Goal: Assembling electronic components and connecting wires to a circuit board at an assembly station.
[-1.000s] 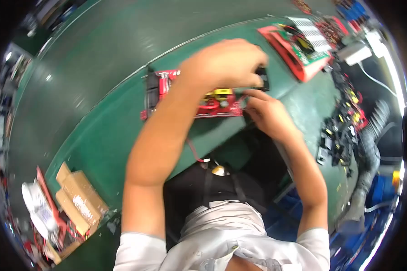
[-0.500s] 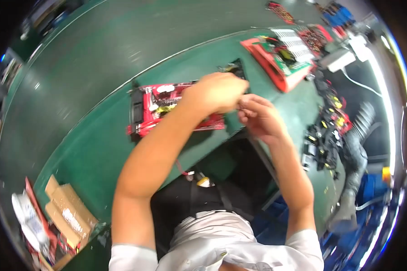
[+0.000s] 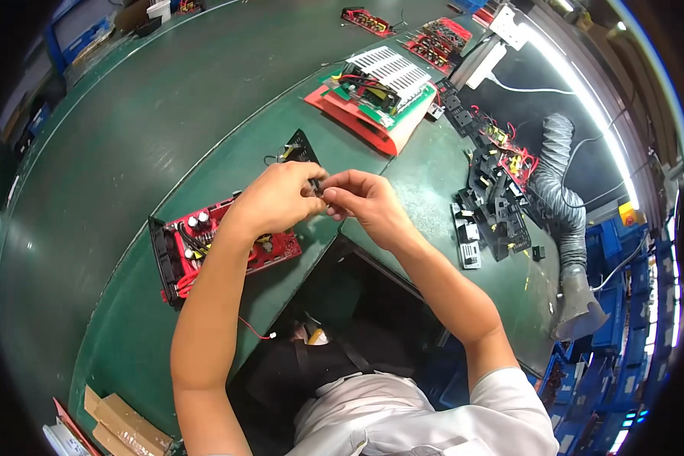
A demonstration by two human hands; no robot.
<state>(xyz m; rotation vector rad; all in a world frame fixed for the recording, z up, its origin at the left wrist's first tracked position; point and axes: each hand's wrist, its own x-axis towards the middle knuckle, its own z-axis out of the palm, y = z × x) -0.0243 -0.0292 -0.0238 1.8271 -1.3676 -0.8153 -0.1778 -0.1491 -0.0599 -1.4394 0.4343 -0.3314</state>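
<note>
My left hand (image 3: 275, 196) is closed, thumb and fingers round a small black part (image 3: 316, 186) whose kind I cannot make out. From the other side my right hand (image 3: 368, 204) pinches at this part, thumb against forefinger. Beneath my left wrist and forearm lies a red circuit board assembly (image 3: 280, 247) with capacitors, wires and a black end panel (image 3: 165, 262). My forearm hides its middle. Just beyond my left hand a black perforated plate (image 3: 302, 144) with thin wires stands tilted on the green bench (image 3: 121, 319).
A white slotted unit on a green board (image 3: 391, 80) rests on a red-orange pad (image 3: 349, 125) farther back. Black plastic parts (image 3: 494, 201) are heaped at the right, by a grey flexible duct (image 3: 558, 167). Cardboard (image 3: 125, 425) lies at the lower left.
The whole view has turned, so bench and things sit farther left. My hands stay together beside the red assembly; a small black part now shows between the fingers.
</note>
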